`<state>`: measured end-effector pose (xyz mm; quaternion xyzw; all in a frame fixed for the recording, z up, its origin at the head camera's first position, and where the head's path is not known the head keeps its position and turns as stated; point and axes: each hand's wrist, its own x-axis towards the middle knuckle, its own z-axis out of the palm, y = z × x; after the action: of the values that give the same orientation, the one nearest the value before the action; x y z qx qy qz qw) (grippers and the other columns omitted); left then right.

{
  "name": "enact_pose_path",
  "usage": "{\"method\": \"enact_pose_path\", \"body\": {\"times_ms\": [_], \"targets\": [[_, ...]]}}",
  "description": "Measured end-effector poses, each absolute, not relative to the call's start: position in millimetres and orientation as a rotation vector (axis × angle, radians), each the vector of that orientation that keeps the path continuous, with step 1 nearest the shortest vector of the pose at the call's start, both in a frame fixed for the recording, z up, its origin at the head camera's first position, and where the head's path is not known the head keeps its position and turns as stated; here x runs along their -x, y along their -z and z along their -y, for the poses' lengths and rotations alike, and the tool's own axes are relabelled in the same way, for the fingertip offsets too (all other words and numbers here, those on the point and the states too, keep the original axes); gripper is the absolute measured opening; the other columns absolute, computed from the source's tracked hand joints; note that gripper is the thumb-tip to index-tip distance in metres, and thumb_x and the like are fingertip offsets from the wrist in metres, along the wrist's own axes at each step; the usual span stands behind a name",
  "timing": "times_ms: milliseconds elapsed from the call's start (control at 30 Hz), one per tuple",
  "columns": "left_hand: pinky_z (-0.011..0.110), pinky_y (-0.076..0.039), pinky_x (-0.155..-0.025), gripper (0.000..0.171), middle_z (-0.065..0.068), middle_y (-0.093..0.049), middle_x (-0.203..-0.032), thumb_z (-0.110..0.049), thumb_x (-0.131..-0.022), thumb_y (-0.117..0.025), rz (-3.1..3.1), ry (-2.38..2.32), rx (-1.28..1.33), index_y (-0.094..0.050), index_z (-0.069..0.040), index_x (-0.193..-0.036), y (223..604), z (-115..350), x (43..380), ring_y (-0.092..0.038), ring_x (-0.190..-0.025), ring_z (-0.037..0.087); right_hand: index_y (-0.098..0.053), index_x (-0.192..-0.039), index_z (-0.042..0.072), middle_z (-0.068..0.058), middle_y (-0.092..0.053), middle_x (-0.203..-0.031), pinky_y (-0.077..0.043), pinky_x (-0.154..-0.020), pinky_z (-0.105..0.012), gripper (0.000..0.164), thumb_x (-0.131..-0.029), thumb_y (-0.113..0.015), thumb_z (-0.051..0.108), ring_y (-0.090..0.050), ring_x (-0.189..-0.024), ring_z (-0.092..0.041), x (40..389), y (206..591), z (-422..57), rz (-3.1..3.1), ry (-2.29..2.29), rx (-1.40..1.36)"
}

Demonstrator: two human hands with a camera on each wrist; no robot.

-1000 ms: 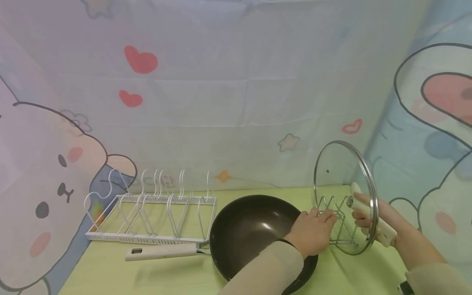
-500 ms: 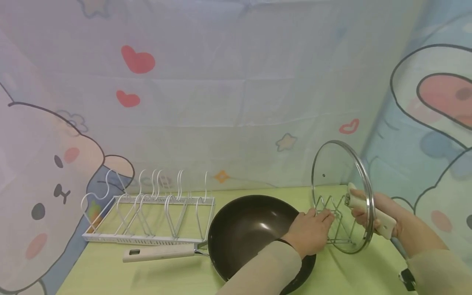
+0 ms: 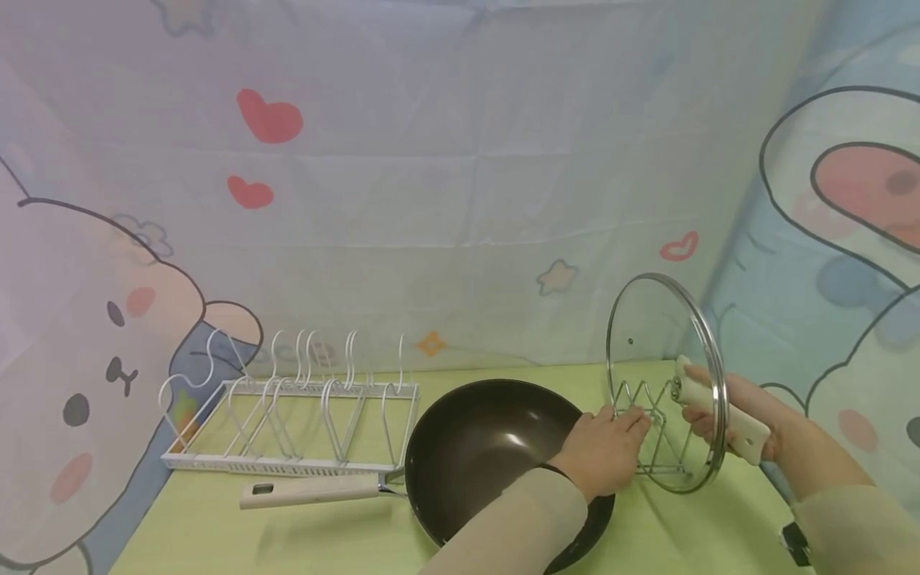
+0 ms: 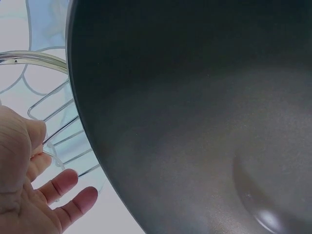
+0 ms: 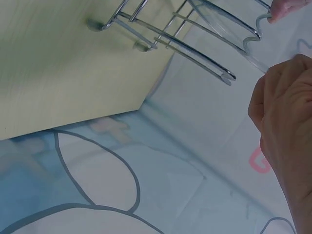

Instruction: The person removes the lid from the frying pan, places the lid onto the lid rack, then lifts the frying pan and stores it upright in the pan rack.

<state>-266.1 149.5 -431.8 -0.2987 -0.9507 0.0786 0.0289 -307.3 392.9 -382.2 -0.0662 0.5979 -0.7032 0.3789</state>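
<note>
By the silver wire rack [image 5: 195,54] left fingers [image 3: 632,422] pinch, right fingers [image 3: 695,415] hold the likely fragile round glass lid [image 3: 663,339] by its cream handle [image 3: 700,397].

The lid handle [image 3: 747,439] is cream, the pan [image 3: 481,447] dark brown, the table [image 3: 323,547] green.

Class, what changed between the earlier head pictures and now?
The right forearm rose slightly; the view drifted slightly right. Nothing was grasped or released: right hand still on lid handle, left hand on wire rack. Pan and white rack stayed put.
</note>
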Motion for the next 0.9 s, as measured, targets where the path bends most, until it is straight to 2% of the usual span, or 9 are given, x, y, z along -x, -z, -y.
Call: {"method": "enact_pose_path", "body": {"times_ms": [133, 333, 567, 667, 767, 833, 900], "targets": [[0.026, -0.045, -0.120, 0.050, -0.024, -0.025, -0.175, -0.039, -0.117, -0.033, 2.931, -0.242, 0.925, -0.029, -0.042, -0.167, 432, -149, 266, -0.036, -0.157, 0.006, -0.039, -0.123, 0.014, 0.004, -0.072, -0.089, -0.055, -0.057, -0.018, 0.043, -0.116, -0.029, 0.055, -0.068, -0.070, -0.003, 306, 380, -392, -1.623, 1.783, 0.162], [0.024, -0.047, -0.116, 0.052, -0.023, -0.026, -0.175, -0.043, -0.116, -0.037, 2.897, -0.284, 0.922, -0.029, -0.041, -0.167, 433, -149, 266, -0.039, -0.155, 0.005, -0.039, -0.124, 0.014, 0.004, -0.072, -0.091, -0.057, -0.060, -0.020, 0.044, -0.115, -0.030, 0.056, -0.070, -0.072, -0.003, 307, 379, -391, -1.671, 1.767, 0.150], [0.024, -0.047, -0.116, 0.072, -0.021, -0.027, -0.175, -0.062, -0.106, -0.053, 2.879, -0.239, 0.948, -0.027, -0.036, -0.168, 434, -142, 264, -0.040, -0.155, 0.006, -0.047, -0.126, 0.014, 0.002, -0.073, -0.096, -0.059, -0.064, -0.024, 0.052, -0.114, -0.029, 0.061, -0.070, -0.075, -0.006, 306, 375, -391, -1.869, 1.653, 0.125], [0.022, -0.050, -0.111, 0.077, -0.020, -0.029, -0.174, -0.065, -0.104, -0.054, 2.867, -0.246, 0.960, -0.026, -0.033, -0.168, 432, -136, 263, -0.044, -0.150, 0.004, -0.047, -0.133, 0.006, -0.003, -0.071, -0.106, -0.061, -0.076, -0.032, 0.064, -0.113, -0.029, 0.064, -0.070, -0.087, -0.013, 304, 371, -390, -2.051, 1.539, 0.081], [0.022, -0.051, -0.107, 0.078, -0.019, -0.031, -0.173, -0.067, -0.104, -0.054, 2.855, -0.252, 0.979, -0.026, -0.032, -0.168, 431, -130, 262, -0.047, -0.146, 0.004, -0.038, -0.150, -0.006, -0.012, -0.067, -0.122, -0.063, -0.090, -0.040, 0.079, -0.113, -0.029, 0.063, -0.070, -0.104, -0.021, 300, 367, -389, -2.209, 1.426, 0.062], [0.022, -0.050, -0.110, 0.079, -0.017, -0.030, -0.174, -0.067, -0.104, -0.053, 2.864, -0.252, 0.997, -0.024, -0.031, -0.169, 431, -127, 261, -0.046, -0.149, 0.005, -0.033, -0.155, -0.010, -0.015, -0.066, -0.125, -0.064, -0.090, -0.042, 0.086, -0.112, -0.031, 0.064, -0.070, -0.107, -0.024, 298, 365, -390, -2.299, 1.358, 0.044], [0.024, -0.048, -0.115, 0.080, -0.015, -0.028, -0.175, -0.066, -0.105, -0.051, 2.882, -0.237, 1.018, -0.022, -0.030, -0.170, 431, -124, 259, -0.042, -0.153, 0.006, -0.034, -0.156, -0.011, -0.015, -0.067, -0.119, -0.065, -0.084, -0.041, 0.089, -0.111, -0.030, 0.066, -0.072, -0.099, -0.023, 296, 362, -390, -2.363, 1.290, 0.034]]}}
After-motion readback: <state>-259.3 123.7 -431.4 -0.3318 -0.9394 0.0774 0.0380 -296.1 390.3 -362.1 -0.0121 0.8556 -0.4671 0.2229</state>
